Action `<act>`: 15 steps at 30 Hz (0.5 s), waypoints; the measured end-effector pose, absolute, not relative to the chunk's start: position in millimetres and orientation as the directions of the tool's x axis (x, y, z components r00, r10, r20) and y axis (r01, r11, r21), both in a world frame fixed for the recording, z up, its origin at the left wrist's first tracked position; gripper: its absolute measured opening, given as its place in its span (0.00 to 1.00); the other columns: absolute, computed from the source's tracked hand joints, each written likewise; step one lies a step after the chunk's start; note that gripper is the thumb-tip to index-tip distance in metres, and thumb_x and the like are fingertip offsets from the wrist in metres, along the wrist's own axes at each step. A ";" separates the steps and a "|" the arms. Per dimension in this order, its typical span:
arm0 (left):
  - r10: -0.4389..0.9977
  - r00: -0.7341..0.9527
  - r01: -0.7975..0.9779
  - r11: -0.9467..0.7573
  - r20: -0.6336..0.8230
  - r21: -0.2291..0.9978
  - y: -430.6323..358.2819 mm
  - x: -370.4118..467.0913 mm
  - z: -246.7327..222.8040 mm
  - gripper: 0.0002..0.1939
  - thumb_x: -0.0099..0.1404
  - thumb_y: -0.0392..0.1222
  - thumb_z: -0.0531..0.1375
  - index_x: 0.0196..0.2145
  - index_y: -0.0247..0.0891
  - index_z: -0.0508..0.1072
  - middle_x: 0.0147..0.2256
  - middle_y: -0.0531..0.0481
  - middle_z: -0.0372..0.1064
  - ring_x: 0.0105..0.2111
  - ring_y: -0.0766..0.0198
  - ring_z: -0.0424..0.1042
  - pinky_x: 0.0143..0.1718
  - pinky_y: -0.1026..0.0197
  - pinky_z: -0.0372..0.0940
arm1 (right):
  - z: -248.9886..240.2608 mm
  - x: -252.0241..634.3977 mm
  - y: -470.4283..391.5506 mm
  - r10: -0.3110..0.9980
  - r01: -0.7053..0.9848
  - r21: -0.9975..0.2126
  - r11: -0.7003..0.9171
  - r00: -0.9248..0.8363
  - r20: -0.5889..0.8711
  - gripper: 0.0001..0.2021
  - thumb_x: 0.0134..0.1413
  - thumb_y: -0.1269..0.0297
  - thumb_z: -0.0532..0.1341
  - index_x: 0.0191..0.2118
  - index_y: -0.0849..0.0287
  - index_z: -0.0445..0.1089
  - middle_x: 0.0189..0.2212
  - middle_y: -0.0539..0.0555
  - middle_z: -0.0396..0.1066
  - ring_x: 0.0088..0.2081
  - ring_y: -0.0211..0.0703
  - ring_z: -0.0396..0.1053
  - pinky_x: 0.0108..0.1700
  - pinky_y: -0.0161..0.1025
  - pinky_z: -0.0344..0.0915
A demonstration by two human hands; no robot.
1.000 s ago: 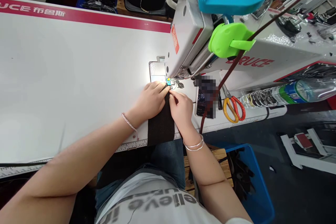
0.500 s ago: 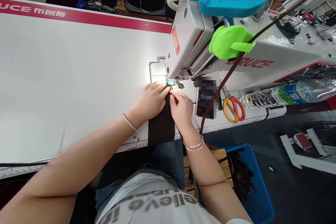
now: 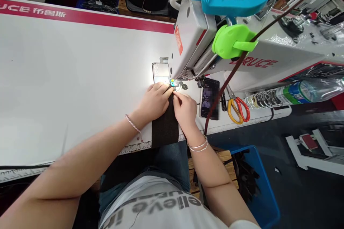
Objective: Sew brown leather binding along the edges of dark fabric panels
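Note:
A strip of black fabric [image 3: 165, 128] lies on the sewing machine's white table and hangs to its front edge. Its far end reaches the needle area beside a small blue presser-foot piece [image 3: 172, 82]. My left hand [image 3: 156, 100] rests on the strip from the left, its fingers stretched out flat near the foot. At the right edge of the fabric, my right hand [image 3: 185, 109] pinches the cloth between thumb and forefinger, just in front of the foot. The sewing machine head [image 3: 188, 35] stands over the fingertips, and the needle itself is hard to see.
Right of my right hand lie a phone [image 3: 209, 98], scissors [image 3: 238, 109] with orange and red handles and a plastic bottle [image 3: 295, 93]. A brown cord [image 3: 233, 73] slants down past the machine. A blue bin [image 3: 258, 186] with dark pieces stands on the floor.
The view has shifted slightly. Both hands and the fabric strip stay almost where they were, with no clear change in grip.

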State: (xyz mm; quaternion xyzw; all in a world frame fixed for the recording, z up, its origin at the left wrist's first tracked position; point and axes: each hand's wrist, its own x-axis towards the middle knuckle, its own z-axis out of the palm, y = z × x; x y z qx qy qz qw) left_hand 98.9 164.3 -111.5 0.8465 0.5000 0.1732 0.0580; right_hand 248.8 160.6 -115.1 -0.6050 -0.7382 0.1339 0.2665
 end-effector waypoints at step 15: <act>0.855 0.445 0.826 -0.507 0.265 0.246 166.2 97.0 -116.6 0.21 0.70 0.39 0.46 0.56 0.31 0.68 0.54 0.38 0.67 0.54 0.48 0.63 0.56 0.46 0.61 | -115.7 249.6 159.0 0.968 0.798 -0.557 0.231 -0.129 0.216 0.11 0.62 0.66 0.57 0.43 0.58 0.77 0.33 0.54 0.77 0.35 0.46 0.73 0.38 0.39 0.66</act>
